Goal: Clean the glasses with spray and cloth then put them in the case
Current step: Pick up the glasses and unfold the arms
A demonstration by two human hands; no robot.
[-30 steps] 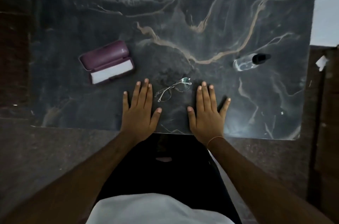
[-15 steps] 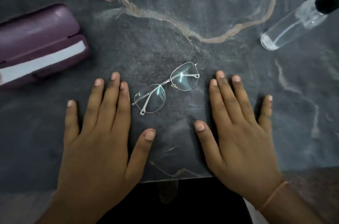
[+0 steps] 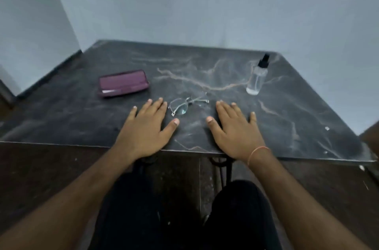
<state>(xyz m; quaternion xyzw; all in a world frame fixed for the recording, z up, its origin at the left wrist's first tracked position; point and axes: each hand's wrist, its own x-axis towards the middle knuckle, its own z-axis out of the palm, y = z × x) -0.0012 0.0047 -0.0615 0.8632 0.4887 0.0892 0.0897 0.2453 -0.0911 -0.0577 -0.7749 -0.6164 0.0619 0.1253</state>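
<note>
Thin metal-framed glasses [image 3: 185, 105] lie folded on the dark marble table [image 3: 82, 118], between my two hands. My left hand [image 3: 146, 127] rests flat on the table just left of them, fingers straight. My right hand [image 3: 235, 126] lies flat just right of them, an orange thread round its wrist. A maroon glasses case [image 3: 123, 82] lies open at the back left, a white cloth edge showing in it. A clear spray bottle [image 3: 258, 77] with a black cap lies on its side at the back right.
Pale walls stand behind and left of the table. The table's front edge runs under my wrists, with my dark-trousered legs and the black metal table frame [image 3: 221, 165] below. Small white flecks [image 3: 327, 128] lie near the right edge.
The camera has pulled back and tilted up from a close top-down look, so the walls and my legs now show. Both hands and the objects stay where they were.
</note>
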